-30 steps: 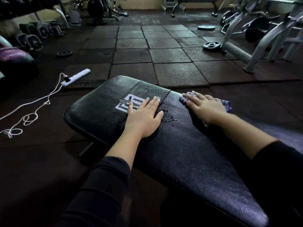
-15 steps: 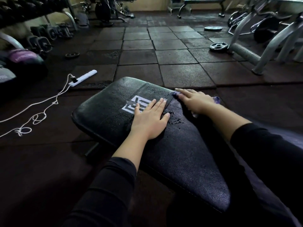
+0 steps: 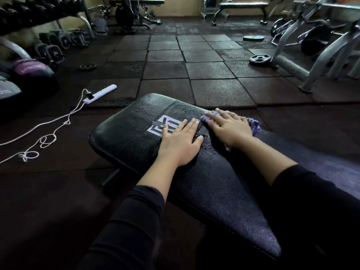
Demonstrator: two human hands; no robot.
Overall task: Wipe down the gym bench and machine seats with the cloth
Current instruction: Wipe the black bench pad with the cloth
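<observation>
- Flat and straight-fingered, the right hand (image 3: 228, 128) presses a purple-and-white cloth (image 3: 254, 126) onto the bench pad (image 3: 224, 191); nothing is curled round the fabric, which shows beyond the fingertips and past the outer edge of the hand.
- Just beside it, the left hand (image 3: 180, 144) rests palm-down on the same pad, fingers straight and close together, partly covering a white printed logo (image 3: 161, 125).
- Both forearms are bare, with black sleeves (image 3: 136, 221) pushed up behind them.
- Under the hands the pad is black, pebbled vinyl with rounded corners and a stitched seam; it narrows to a point on the near side.
- Water droplets bead on the vinyl between the hands and beyond the left hand's fingers.
- Beyond the pad lies a floor of dark square rubber tiles (image 3: 210, 70), speckled and slightly glossy.
- Far out past the left hand, a white power strip (image 3: 100, 93) sits on the floor, its white cord (image 3: 46, 137) looping and knotted.
- Farther that way stand a dumbbell rack (image 3: 39, 14) and rounded medicine balls (image 3: 33, 72).
- Well past the right hand, round weight plates (image 3: 260, 59) lie by grey steel machine frames (image 3: 321, 53).
- At the far wall stands another flat bench (image 3: 242, 5).
</observation>
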